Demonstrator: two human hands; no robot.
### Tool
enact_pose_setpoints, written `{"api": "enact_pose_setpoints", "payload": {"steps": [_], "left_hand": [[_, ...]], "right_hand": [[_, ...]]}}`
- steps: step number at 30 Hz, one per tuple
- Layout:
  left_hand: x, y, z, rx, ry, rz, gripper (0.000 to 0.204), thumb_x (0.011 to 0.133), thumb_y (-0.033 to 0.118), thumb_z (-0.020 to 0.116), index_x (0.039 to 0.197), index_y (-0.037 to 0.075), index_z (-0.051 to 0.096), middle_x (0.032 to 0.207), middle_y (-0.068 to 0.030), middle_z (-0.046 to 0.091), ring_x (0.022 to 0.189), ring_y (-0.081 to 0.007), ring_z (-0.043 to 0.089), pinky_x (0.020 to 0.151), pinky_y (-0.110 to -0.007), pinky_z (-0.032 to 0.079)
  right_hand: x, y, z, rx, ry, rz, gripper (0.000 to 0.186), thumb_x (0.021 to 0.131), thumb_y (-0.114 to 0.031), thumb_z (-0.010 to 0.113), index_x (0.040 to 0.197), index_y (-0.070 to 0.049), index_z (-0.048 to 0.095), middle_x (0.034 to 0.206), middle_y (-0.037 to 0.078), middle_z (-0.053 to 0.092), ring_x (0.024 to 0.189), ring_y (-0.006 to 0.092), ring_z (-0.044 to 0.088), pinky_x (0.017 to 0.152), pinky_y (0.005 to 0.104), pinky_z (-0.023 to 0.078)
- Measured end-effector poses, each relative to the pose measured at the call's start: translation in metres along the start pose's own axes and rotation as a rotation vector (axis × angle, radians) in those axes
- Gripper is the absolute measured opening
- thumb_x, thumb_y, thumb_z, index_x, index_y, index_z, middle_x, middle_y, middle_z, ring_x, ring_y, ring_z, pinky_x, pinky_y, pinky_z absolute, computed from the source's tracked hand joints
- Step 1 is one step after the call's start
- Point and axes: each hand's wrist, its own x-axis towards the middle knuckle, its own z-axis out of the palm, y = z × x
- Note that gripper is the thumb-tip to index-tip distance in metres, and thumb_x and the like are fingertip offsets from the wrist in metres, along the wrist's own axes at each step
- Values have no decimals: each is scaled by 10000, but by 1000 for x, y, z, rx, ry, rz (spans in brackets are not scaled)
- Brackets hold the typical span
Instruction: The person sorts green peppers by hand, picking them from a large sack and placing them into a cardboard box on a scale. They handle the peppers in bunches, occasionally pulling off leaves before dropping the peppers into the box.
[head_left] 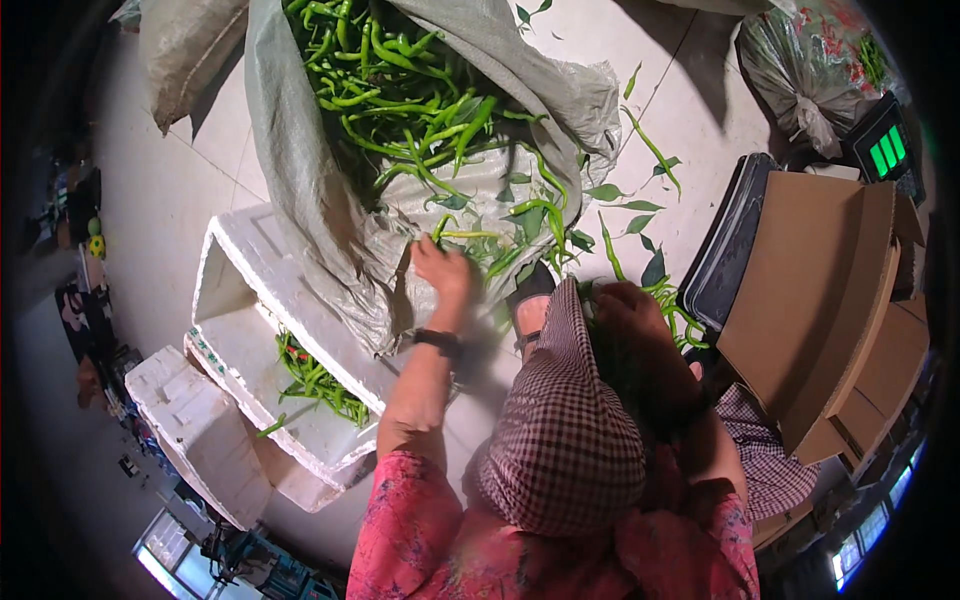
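Observation:
Long green chili peppers (400, 50) fill an open woven sack (290, 130) that lies on its side ahead of me, with some spilling over its mouth among loose leaves. At that mouth my left hand (443, 278) is closed, its fingers pinched on a green chili pepper (439, 228) that sticks out past them. A yellowish pepper (468, 234) lies just beside it. My right hand (632, 312) is in shadow by my right knee, its fingers bent and partly hidden. More green peppers (675, 310) lie on the floor beyond it.
White foam boxes (250, 335) stand at the left, one with peppers inside. At the right are a cardboard box (790, 290), a black scale platform (735, 240) and a lit green display (887, 150). A filled sack (190, 50) and a tied plastic bag (800, 90) stand farther off.

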Motion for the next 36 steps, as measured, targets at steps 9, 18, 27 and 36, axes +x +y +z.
{"api": "enact_pose_setpoints", "payload": {"steps": [9,18,27,36], "left_hand": [[-14,121,-47,-696,-521,-202,475,773,-3,551,1247,12,542,1171,-202,562,1063,-299,559,941,-357,437],[-39,122,15,-395,-352,259,694,756,136,655,1393,47,394,1404,-251,383,1313,-421,333,1114,-489,216],[-87,162,-56,-533,-1085,654,560,773,49,586,1324,33,484,1184,-212,581,1070,-364,569,902,-389,452],[-64,177,-70,-888,-1355,353,371,870,153,589,1205,-7,581,1064,-178,666,978,-251,656,850,-335,499]], "right_hand": [[4,-4,-28,-64,139,-28,355,891,-208,605,1144,41,582,972,89,653,837,144,597,734,280,480],[46,31,-18,-71,103,-114,245,902,-161,590,1084,1,614,868,67,660,748,131,605,679,277,502],[61,-2,-42,-307,326,-283,187,902,-97,559,1047,11,607,819,37,613,717,136,564,674,275,477],[24,-7,-23,-700,-79,-667,455,818,-138,635,1230,1,503,1048,201,624,1022,368,595,901,405,466]]}}
